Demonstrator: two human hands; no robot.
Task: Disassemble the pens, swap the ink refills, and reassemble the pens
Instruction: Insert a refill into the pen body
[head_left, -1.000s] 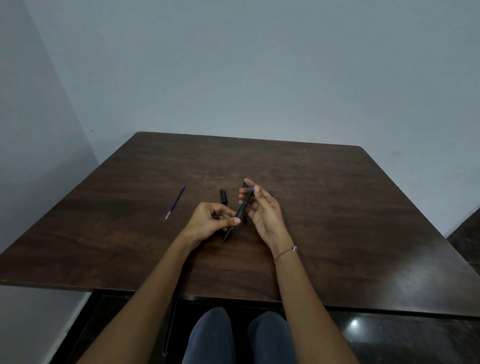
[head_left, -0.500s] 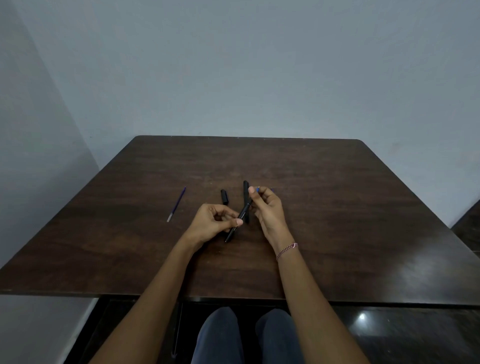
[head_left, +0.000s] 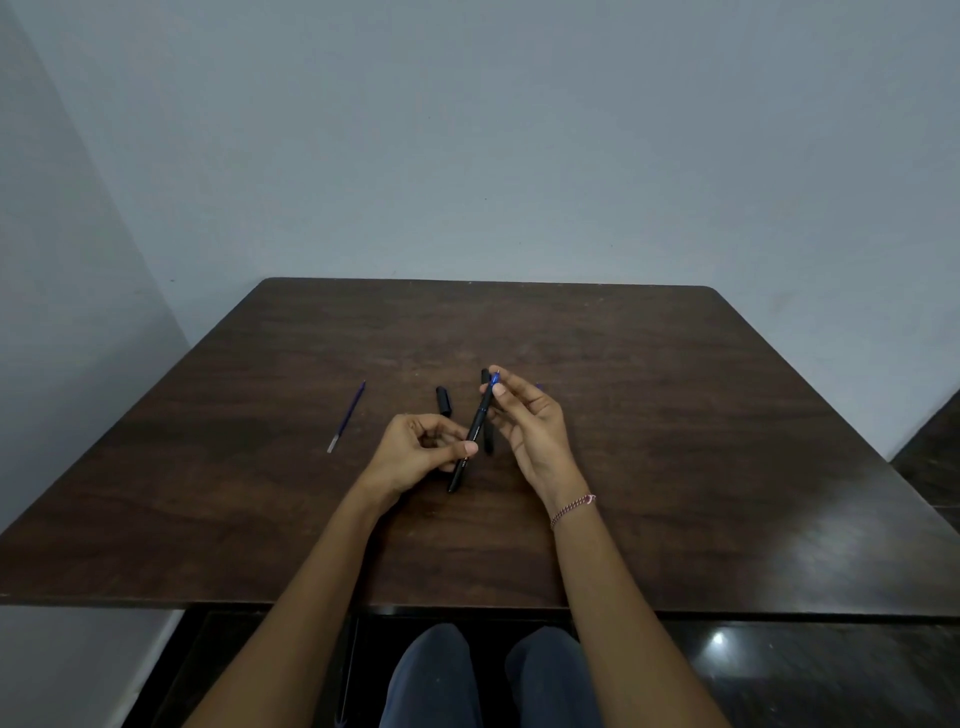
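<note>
Slim black pen barrel (head_left: 474, 436) tilted, blue refill tip (head_left: 495, 378) protruding.

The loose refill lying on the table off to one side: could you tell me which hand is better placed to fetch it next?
Probably the left hand. The loose refill lies on its side of the table, apart from everything else. The right hand sits farther away, fingertips at the blue tip of the pen barrel.
</note>
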